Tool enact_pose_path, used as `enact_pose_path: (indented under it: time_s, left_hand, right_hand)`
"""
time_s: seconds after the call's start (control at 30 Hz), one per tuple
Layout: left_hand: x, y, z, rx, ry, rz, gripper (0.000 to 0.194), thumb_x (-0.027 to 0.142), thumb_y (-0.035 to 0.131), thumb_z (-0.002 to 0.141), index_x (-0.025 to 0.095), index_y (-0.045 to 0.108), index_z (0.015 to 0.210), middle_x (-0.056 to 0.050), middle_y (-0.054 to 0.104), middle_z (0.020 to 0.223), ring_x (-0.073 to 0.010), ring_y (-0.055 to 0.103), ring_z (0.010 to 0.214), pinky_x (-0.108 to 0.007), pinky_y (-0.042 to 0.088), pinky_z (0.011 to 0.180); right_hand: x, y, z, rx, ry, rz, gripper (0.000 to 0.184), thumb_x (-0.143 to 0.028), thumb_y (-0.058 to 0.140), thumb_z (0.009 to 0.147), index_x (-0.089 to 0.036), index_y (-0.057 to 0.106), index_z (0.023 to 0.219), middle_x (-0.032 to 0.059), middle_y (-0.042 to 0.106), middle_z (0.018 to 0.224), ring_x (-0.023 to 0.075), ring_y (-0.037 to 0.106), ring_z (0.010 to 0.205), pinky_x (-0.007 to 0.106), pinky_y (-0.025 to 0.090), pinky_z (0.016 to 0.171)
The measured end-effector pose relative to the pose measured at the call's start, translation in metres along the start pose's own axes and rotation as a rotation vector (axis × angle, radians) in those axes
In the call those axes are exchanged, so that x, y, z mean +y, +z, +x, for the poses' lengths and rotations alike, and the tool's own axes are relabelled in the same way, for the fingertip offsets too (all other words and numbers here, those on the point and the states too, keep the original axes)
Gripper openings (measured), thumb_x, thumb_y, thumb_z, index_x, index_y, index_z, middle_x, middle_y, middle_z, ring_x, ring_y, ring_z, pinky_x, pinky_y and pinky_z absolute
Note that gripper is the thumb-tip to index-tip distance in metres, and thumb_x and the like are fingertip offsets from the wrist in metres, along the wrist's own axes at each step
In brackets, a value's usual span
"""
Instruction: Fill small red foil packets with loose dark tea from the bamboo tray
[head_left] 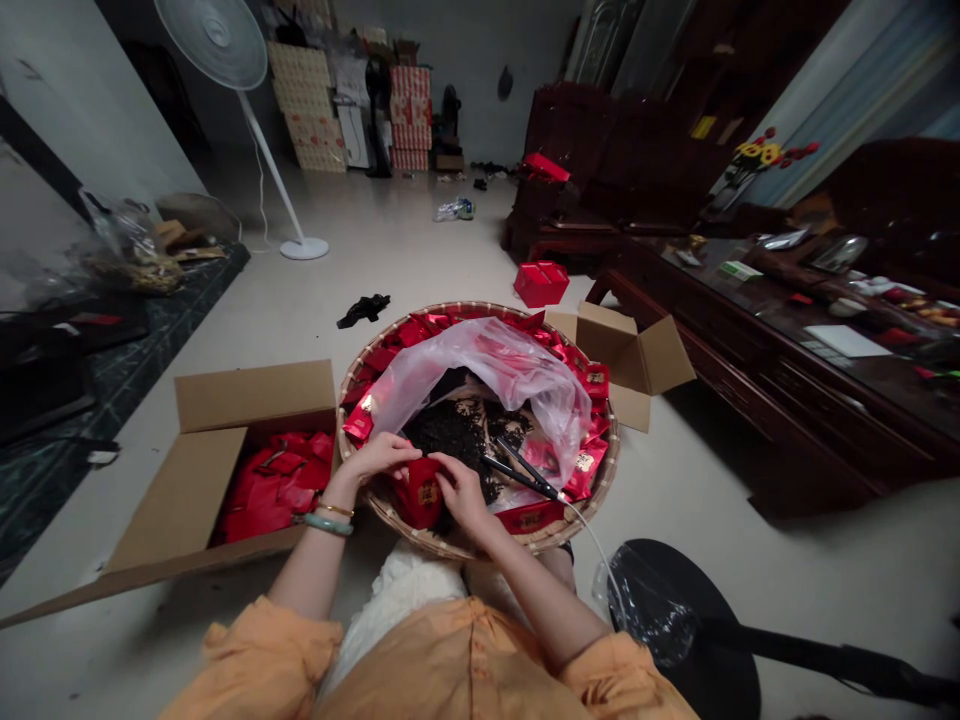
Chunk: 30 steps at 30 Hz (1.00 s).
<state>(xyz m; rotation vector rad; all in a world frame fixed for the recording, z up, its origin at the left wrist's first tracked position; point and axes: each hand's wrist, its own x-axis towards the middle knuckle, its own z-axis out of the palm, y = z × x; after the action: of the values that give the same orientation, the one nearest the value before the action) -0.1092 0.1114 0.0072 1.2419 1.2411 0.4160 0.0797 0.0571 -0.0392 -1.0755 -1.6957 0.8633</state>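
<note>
Both my hands hold a small red packet with a gold emblem over the near side of a round woven basket. My left hand pinches its upper left edge, and my right hand grips the upper right edge. Just beyond the packet, loose dark leaves like tea lie in a clear plastic bag inside the basket. A black hair-straightener-like tool with a white cord rests on the bag, right of my right hand. More red packets ring the basket's edge.
On the left stands an open cardboard box of red packets. Another open carton sits behind the basket at right, near a dark wooden table. A black round base lies at lower right. A white fan stands farther back.
</note>
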Motion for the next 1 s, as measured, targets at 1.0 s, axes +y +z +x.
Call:
enact_pose_path:
  time_s: [1.0]
  left_hand:
    - [0.078, 0.026, -0.051, 0.505, 0.338, 0.883, 0.022, 0.018, 0.049, 0.079, 0.015, 0.071, 0.082, -0.009, 0.072, 0.082, -0.0190, 0.064, 0.074, -0.026, 0.042, 0.070]
  right_hand:
    - [-0.037, -0.007, 0.012, 0.031, -0.295, -0.240, 0.051, -0.012, 0.042, 0.085, -0.022, 0.041, 0.134, 0.0110, 0.047, 0.134, 0.0212, 0.049, 0.119, 0.039, 0.045, 0.099]
